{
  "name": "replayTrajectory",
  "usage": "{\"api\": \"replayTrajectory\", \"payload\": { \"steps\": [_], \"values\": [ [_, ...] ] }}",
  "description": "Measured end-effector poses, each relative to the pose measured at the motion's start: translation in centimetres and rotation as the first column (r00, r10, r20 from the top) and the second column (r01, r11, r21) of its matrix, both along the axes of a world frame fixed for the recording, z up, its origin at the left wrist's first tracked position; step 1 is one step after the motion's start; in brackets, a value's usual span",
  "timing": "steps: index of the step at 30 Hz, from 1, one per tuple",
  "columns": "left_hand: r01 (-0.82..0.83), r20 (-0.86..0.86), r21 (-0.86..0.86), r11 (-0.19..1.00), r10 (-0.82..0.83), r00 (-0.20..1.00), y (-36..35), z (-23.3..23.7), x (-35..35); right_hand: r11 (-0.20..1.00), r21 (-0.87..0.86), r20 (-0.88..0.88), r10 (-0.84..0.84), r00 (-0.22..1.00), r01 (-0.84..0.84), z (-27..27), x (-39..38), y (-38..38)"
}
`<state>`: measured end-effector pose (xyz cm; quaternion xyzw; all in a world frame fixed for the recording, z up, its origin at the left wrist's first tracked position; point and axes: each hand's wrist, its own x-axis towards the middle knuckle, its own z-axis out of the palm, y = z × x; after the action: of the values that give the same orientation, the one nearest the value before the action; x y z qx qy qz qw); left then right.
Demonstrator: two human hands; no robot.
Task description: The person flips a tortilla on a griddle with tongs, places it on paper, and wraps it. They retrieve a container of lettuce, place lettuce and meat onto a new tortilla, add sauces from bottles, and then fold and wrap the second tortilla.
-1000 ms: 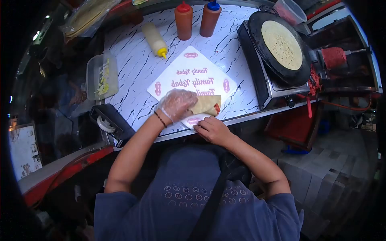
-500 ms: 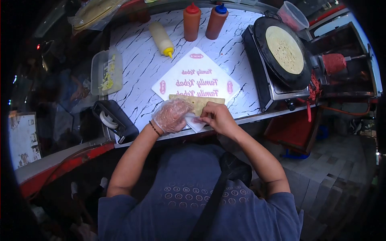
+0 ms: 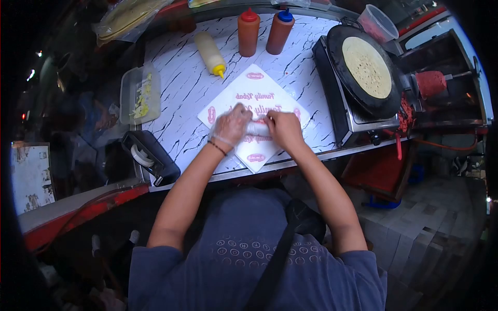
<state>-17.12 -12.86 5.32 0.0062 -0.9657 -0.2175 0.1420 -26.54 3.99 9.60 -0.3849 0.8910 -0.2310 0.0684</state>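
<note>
- Your left hand (image 3: 232,126), in a clear glove, is curled over the left end of the roll (image 3: 258,128) and closed on it. Press down evenly there so that end does not flare open.
- The roll lies crosswise on the middle of the printed paper sheet (image 3: 251,83), which sits corner-on upon the marbled counter (image 3: 176,98) near its front edge. I judge the work to be rolling it up in the paper, so tuck the near corner tight against the roll with no slack.
- Your right hand (image 3: 284,129), bare, is clamped over the right end. Match its pressure to the left and move both hands at one pace, or the roll will likely skew on the sheet.
- Roll away from yourself along the sheet's diagonal, fingertips low, so the filling is not squeezed out of the ends.
- Counted, from the left: one tape dispenser (image 3: 150,158) at the counter's front corner.
- One clear plastic container (image 3: 139,94) with pale chopped food inside.
- Three squeeze bottles: a yellow-capped bottle (image 3: 211,53) lying on its side, a red-capped bottle (image 3: 248,32) and a blue-capped bottle (image 3: 279,31), both upright.
- One paper sheet, one roll, two hands on it.
- One round griddle pan (image 3: 333,57) carrying one flatbread (image 3: 367,59).
- One clear tub (image 3: 377,20) behind the pan.
- One red meat spit (image 3: 430,83) at the far right.
</note>
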Motion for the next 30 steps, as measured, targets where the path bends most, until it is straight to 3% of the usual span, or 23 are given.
{"api": "replayTrajectory", "payload": {
  "steps": [3, 5, 6, 7, 9, 13, 14, 16, 17, 18, 19, 20, 21, 23, 24, 26, 28, 29, 30],
  "values": [
    [-0.029, 0.06, -0.051, 0.998, 0.032, 0.998, -1.1, -0.1, -3.3, 0.988, 0.137, -0.029, -0.067, 0.997, 0.071, 0.1, -2.1, -1.8],
    [0.075, -0.021, -0.367, 0.927, -0.089, 0.996, -1.9, 0.6, -4.0, 0.974, 0.21, -0.046, -0.075, 0.996, 0.083, 0.4, -2.8, -2.6],
    [0.086, -0.057, -0.401, 0.912, -0.119, 0.991, -1.8, 0.7, -3.6, 0.968, 0.242, -0.013, -0.072, 0.997, 0.073, 0.5, -3.1, -2.9],
    [0.084, -0.058, -0.406, 0.91, -0.117, 0.991, -1.7, 1.1, -2.8, 0.96, 0.274, 0.02, -0.071, 0.997, 0.063, 0.4, -3.3, -3.0],
    [0.152, -0.134, -0.245, 0.958, -0.189, 0.973, -1.8, 1.6, -0.9, 0.963, 0.263, -0.021, -0.06, 0.998, 0.064, -0.1, -3.5, -3.2],
    [0.149, -0.273, -0.177, 0.973, -0.194, 0.942, -1.1, -1.4, 1.6, 0.969, 0.246, -0.058, -0.023, 0.998, 0.037, -0.8, -4.0, -3.7],
    [0.124, -0.23, -0.153, 0.98, -0.157, 0.96, -0.9, -1.4, 1.6, 0.969, 0.244, -0.056, -0.019, 0.998, 0.032, -0.7, -3.9, -3.6],
    [0.086, -0.194, -0.13, 0.988, -0.11, 0.975, -0.7, -1.4, 1.4, 0.998, 0.07, -0.222, 0.007, 0.975, 0.009, -0.1, -3.6, -2.7],
    [0.079, -0.068, -0.138, 0.987, -0.089, 0.994, -0.8, -1.2, 1.3, 0.998, 0.066, -0.228, 0.014, 0.974, 0.001, 0.2, -3.4, -2.3],
    [0.071, 0.056, -0.148, 0.986, -0.064, 0.996, -1.1, -1.0, 1.0, 0.99, 0.003, -0.28, 0.134, 0.95, -0.139, 0.4, -3.4, -2.0],
    [0.06, 0.049, -0.154, 0.986, -0.053, 0.997, -1.2, 0.2, 0.6, 0.959, -0.051, -0.337, 0.247, 0.908, -0.28, 0.7, -3.2, -1.6],
    [0.037, 0.178, -0.238, 0.971, 0.006, 0.984, -0.9, 2.0, 0.1, 0.915, 0.041, -0.33, 0.392, 0.859, -0.402, 0.1, -2.8, -1.1],
    [0.031, 0.303, -0.319, 0.947, 0.071, 0.95, -0.8, 3.1, -0.1, 0.913, 0.039, -0.331, 0.395, 0.857, -0.406, -0.6, -2.9, -1.2],
    [0.002, 0.309, -0.311, 0.95, 0.1, 0.946, -1.3, 2.4, -1.0, 0.915, 0.093, -0.351, 0.399, 0.847, -0.392, -0.6, -3.3, -1.4],
    [-0.03, 0.346, -0.351, 0.936, 0.16, 0.925, -1.4, 2.1, -1.7, 0.916, 0.205, -0.363, 0.4, 0.842, -0.346, -0.6, -3.6, -2.0],
    [-0.05, 0.386, -0.392, 0.919, 0.214, 0.898, -1.4, 1.7, -2.9, 0.937, 0.217, -0.376, 0.339, 0.862, -0.274, -0.3, -3.5, -3.1],
    [-0.164, 0.506, -0.373, 0.913, 0.348, 0.789, -1.7, 1.6, -4.9, 0.955, 0.229, -0.395, 0.269, 0.878, -0.19, 0.1, -3.1, -3.6],
    [-0.163, 0.499, -0.375, 0.913, 0.347, 0.794, -1.8, 1.6, -5.2, 0.953, 0.184, -0.468, 0.299, 0.832, -0.239, 0.2, -2.4, -3.6],
    [-0.26, 0.355, -0.372, 0.891, 0.395, 0.847, -1.8, 1.6, -5.3, 0.945, 0.144, -0.537, 0.325, 0.778, -0.295, 0.3, -1.6, -3.5]
  ]
}}
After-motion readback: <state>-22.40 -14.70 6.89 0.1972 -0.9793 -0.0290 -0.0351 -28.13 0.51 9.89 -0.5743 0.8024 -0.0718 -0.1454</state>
